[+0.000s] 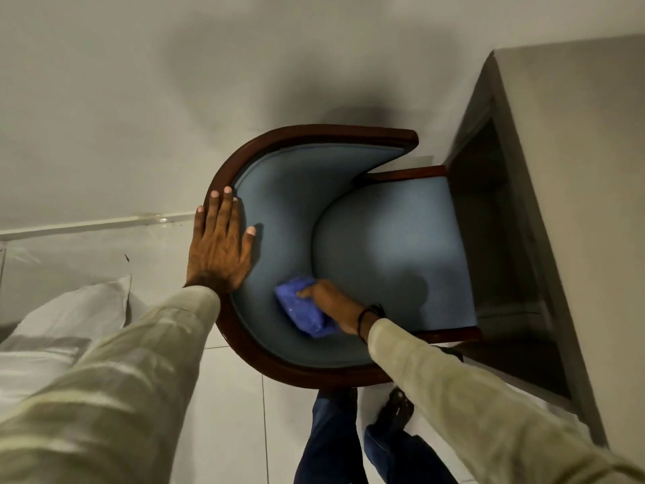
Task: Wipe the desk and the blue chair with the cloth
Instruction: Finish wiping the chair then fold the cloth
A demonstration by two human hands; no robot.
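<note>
Against chair [349, 211] backrest, cloth [300, 310], seemingly gripped.

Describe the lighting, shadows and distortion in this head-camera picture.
Head view: dim overall; a bright patch falls on the blue upholstered chair seat, dark shadow spreads over the pale wall beyond it, the grey desk leans from wide-angle distortion, and both sleeves look blurred.
</note>
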